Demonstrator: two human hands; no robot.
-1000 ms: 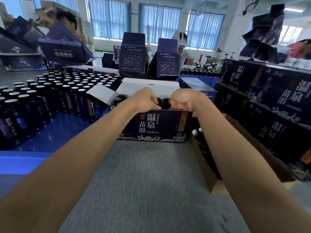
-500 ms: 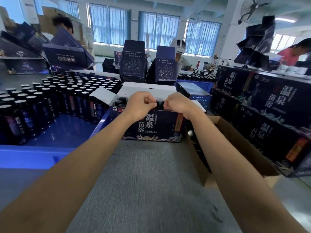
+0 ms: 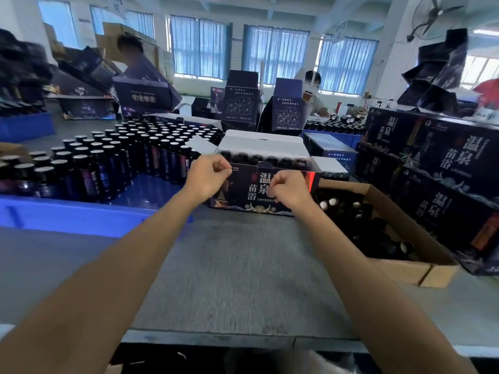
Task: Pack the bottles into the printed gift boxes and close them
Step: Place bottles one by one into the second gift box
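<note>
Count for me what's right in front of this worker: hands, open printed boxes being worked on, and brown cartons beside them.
Hands: 2, the left hand and the right hand
Open printed gift box: 1
Brown cardboard carton: 1
Total: 4
</note>
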